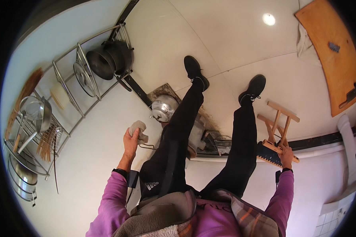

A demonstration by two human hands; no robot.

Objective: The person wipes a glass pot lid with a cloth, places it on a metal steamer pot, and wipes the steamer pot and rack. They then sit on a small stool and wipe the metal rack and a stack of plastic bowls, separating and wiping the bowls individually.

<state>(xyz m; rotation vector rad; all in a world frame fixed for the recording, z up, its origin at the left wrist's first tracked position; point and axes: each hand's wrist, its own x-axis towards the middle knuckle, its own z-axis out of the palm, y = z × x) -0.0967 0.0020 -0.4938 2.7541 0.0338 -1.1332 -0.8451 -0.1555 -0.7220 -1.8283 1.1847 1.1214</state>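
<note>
My left hand [131, 141] holds a bunched grey-beige cloth [138, 130] between thumb and fingers. My right hand [285, 156] is closed around a wooden rail of a small folding stool [275, 124]. The stool has crossed light-wood legs and a dark seat [266, 153] with a zigzag edge. Beyond the cloth, a metal kettle [163, 109] sits partly behind my left leg. A larger metal pot [196, 133] shows between my legs, its left part covered by my leg.
A wire rack [95, 103] along the left holds dark pans [109, 57], a glass lid [84, 78], a strainer [35, 109] and steel pots [23, 180]. At right lies a wooden board [323, 44] bearing a cleaver [349, 97] and a scouring pad [334, 47]. White pipes [351, 145] stand near it.
</note>
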